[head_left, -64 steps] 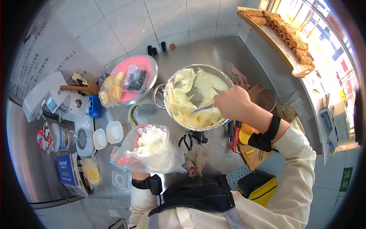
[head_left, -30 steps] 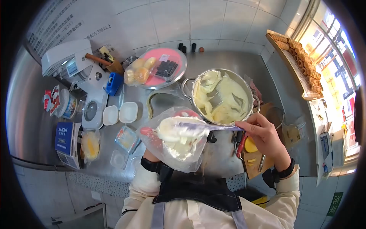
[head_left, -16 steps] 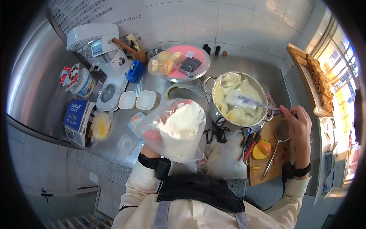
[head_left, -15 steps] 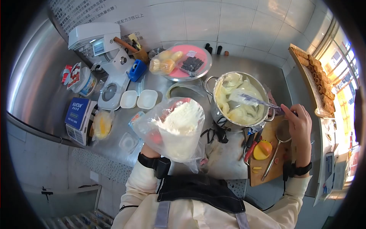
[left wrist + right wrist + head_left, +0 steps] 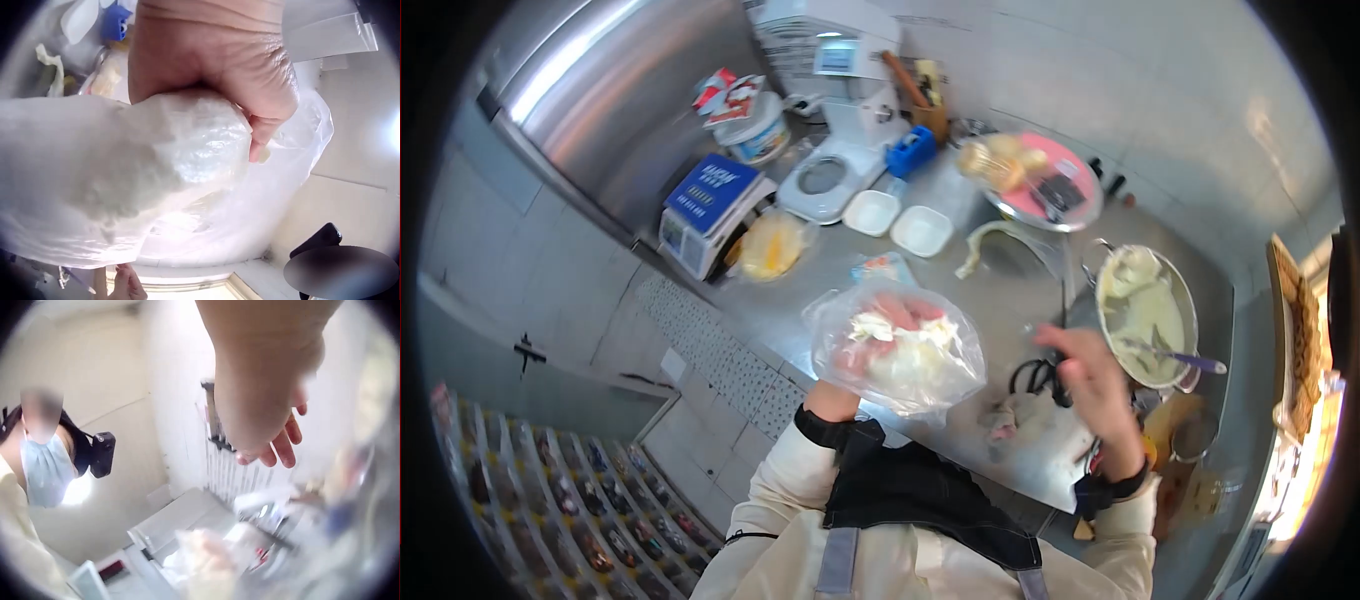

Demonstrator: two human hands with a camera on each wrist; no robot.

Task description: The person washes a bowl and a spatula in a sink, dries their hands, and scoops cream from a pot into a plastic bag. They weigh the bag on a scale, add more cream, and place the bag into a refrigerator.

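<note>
A clear plastic piping bag (image 5: 915,368) with white cream inside is gripped by my left hand (image 5: 209,56), whose fingers curl round it in the left wrist view. In the head view, the bag's folded-over top covers part of that hand, and cream shows at its mouth. My right hand (image 5: 1090,375), blurred, is in the air between the bag and the metal pot (image 5: 1192,300), its fingers loosely spread and holding nothing. Pale yellow cream (image 5: 1138,310) lies in the pot. A spatula with a purple handle (image 5: 1205,363) leans in it, the handle across the rim.
Black-handled scissors (image 5: 1032,378) and a crumpled cloth (image 5: 1018,418) lie in front of the right hand. Two white dishes (image 5: 921,231), a kitchen scale (image 5: 715,215) and a pink turntable (image 5: 1055,160) stand farther back. A cutting board (image 5: 1175,480) is at the right.
The right hand carried the spatula from the pot to the bag, returned it to the pot, and let go. It is now nearer the bag. The head view has swung left.
</note>
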